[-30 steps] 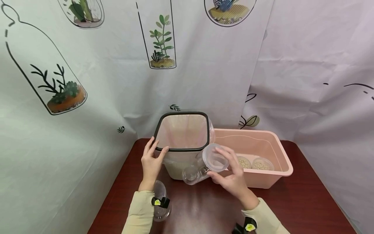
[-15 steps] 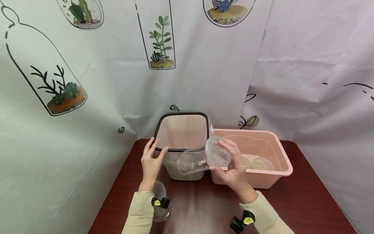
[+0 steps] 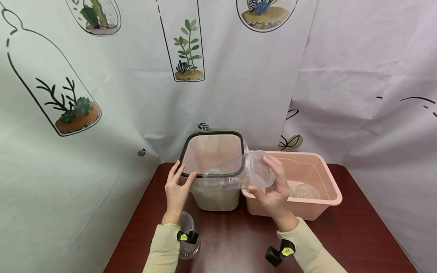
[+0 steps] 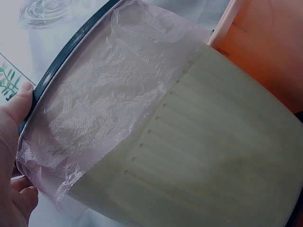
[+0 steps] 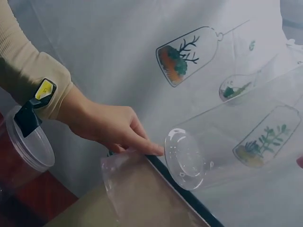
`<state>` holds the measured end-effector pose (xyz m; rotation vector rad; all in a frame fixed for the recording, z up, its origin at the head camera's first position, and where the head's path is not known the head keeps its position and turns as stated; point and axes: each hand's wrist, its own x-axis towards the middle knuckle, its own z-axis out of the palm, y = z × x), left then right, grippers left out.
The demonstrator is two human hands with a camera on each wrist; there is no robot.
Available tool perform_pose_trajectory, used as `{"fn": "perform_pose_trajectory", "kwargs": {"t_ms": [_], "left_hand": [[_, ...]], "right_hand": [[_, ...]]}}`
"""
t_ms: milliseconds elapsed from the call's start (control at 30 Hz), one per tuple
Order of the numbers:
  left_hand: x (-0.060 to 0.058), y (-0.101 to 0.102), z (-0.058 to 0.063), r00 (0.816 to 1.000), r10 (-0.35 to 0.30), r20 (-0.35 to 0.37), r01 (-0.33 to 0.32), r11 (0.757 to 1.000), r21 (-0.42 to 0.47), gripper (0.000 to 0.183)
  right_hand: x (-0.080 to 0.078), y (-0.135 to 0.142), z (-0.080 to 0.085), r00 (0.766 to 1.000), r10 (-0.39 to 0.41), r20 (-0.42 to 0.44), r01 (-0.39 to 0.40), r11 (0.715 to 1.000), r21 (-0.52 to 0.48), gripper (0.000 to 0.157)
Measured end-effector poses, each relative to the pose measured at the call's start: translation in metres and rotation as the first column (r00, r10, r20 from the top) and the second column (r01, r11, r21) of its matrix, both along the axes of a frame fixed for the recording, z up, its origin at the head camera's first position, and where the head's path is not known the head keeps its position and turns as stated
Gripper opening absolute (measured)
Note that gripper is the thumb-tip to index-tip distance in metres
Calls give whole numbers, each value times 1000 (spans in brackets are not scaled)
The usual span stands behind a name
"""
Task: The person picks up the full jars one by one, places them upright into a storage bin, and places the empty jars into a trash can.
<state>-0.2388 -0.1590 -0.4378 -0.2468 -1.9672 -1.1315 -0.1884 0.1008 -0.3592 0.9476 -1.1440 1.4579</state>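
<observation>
A clear plastic jar point(image 3: 230, 176) with a pale translucent lid end is held in my right hand point(image 3: 274, 195), fingers and thumb around that end. It lies nearly level, its base pointing left across the front rim of a trash can point(image 3: 218, 201). The can has a black rim and a thin pink bag point(image 4: 109, 85) folded over its outside. My left hand point(image 3: 176, 191) grips the can's front left corner. In the left wrist view, the left thumb lies on the black rim and the other fingers curl below it. The jar's base point(image 5: 184, 161) overlaps the rim in the right wrist view.
Right of the can stands a pink tub point(image 3: 297, 210) with small round containers of pale pellets point(image 3: 306, 192) inside. Another clear jar point(image 3: 190, 248) stands partly hidden by the left forearm. A printed cloth point(image 3: 239, 94) hangs behind the dark red table point(image 3: 225, 242).
The right hand has lifted the jar and turned it from slanting downward to nearly level, its base rising to the can's front rim. The left hand has stayed on the can.
</observation>
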Motion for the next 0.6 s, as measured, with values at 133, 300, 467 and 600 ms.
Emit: {"fn": "perform_pose_trajectory", "kwargs": {"t_ms": [133,300,467,600], "left_hand": [[0,0,0,1000,0,9,0,1000,-1,47],[0,0,0,1000,-1,8,1,1000,-3,46],[0,0,-1,1000,-6,14,6,1000,5,46],[0,0,-1,1000,-15,17,15,1000,8,47]], "right_hand": [[-6,-2,2,1000,-30,-8,30,1000,-3,68],[-9,-6,11,993,-120,9,120,993,8,68],[-6,-13,25,986,-164,8,163,986,41,65],[-8,-17,29,994,-108,24,107,993,56,63]]}}
